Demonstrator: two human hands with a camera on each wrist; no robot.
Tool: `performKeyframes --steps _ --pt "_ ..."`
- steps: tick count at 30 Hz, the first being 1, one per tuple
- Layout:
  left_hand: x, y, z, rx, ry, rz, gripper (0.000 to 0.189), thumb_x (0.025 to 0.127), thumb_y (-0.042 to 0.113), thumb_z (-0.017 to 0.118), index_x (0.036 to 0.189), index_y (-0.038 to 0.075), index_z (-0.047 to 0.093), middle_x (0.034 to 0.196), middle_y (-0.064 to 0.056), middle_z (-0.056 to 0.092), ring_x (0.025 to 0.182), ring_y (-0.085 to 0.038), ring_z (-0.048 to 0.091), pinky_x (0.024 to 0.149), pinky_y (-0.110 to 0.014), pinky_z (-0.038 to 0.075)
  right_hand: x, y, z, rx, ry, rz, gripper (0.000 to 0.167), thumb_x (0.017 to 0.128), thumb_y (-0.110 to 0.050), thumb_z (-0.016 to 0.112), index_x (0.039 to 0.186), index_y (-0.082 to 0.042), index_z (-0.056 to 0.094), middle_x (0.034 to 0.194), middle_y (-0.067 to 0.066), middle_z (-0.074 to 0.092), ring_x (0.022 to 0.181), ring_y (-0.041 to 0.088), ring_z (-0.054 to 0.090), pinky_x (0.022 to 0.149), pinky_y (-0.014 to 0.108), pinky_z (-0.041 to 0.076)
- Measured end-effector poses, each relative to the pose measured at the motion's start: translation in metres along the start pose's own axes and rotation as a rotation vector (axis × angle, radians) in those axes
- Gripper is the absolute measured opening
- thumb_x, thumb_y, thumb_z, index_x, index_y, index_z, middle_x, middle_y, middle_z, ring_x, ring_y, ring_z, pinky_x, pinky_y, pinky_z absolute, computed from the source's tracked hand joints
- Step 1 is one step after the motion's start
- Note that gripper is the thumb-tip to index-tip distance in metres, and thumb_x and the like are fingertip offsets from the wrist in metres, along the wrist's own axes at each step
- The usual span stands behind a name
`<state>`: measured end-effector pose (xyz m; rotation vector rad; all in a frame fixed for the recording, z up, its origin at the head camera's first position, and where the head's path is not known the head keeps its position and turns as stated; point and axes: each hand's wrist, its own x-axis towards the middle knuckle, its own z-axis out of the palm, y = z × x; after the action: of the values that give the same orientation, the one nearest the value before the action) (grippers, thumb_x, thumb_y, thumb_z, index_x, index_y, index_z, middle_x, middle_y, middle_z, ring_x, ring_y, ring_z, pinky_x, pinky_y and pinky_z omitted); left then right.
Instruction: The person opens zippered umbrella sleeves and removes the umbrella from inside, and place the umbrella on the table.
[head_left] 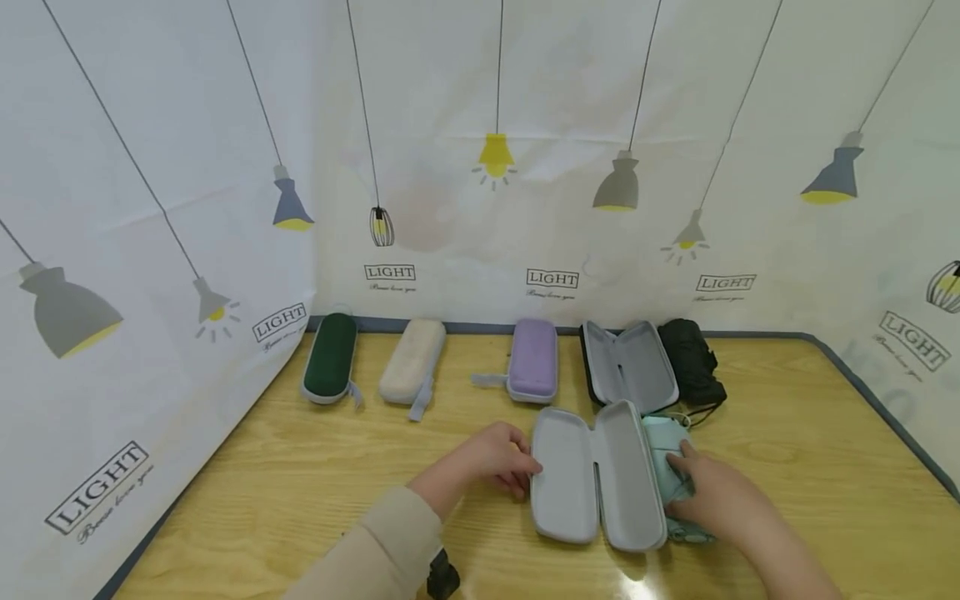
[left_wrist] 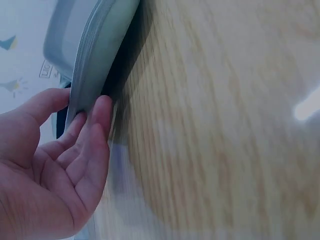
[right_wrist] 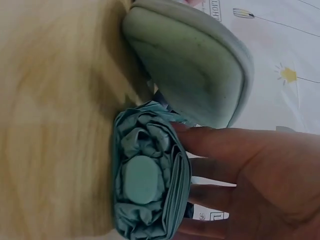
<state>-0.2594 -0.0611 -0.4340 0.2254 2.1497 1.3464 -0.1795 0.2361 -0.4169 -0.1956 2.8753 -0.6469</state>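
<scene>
An open mint-green zip case [head_left: 564, 479] with a pale grey lining stands in front of me, its two halves spread and tilted. My left hand [head_left: 498, 458] pinches its left rim between thumb and fingers. To the right of the case lies a folded mint-green umbrella [head_left: 667, 458] on the table. Over it is my right hand [head_left: 712, 492], with thumb and fingers around its upper side. In the right wrist view, the umbrella's pale oval end [right_wrist: 141, 180] faces the camera; the fingertips are partly hidden behind the fabric.
Along the back of the wooden table [head_left: 300, 500] lie closed cases: dark green [head_left: 331, 354], cream [head_left: 412, 358] and purple [head_left: 533, 358]. Farther right sits an open black case [head_left: 630, 362] with grey lining, beside a folded black umbrella [head_left: 690, 360]. A printed cloth wall [head_left: 450, 83] surrounds the table.
</scene>
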Motion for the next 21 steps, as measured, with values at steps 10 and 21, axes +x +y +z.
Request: performKeyframes --steps 10,21 --pt "0.005 0.01 0.027 -0.009 0.019 0.01 0.018 0.086 0.009 0.072 0.082 0.006 0.055 0.065 -0.014 0.067 0.051 -0.019 0.063 0.046 -0.027 0.05 -0.009 0.029 -0.001 -0.033 -0.002 -0.021 0.066 0.077 -0.015 0.076 0.131 0.013 0.051 0.141 0.041 0.031 0.116 0.055 0.048 0.083 0.056 0.048" --pt "0.008 0.02 0.052 -0.058 -0.016 0.055 0.016 0.089 0.01 0.07 0.084 0.008 0.055 0.064 -0.013 0.067 0.052 -0.019 0.064 0.048 -0.029 0.052 -0.017 0.062 -0.013 -0.043 -0.05 0.015 0.072 0.079 -0.021 0.077 0.133 0.016 0.047 0.14 0.044 0.027 0.116 0.06 0.044 0.083 0.06 0.046"
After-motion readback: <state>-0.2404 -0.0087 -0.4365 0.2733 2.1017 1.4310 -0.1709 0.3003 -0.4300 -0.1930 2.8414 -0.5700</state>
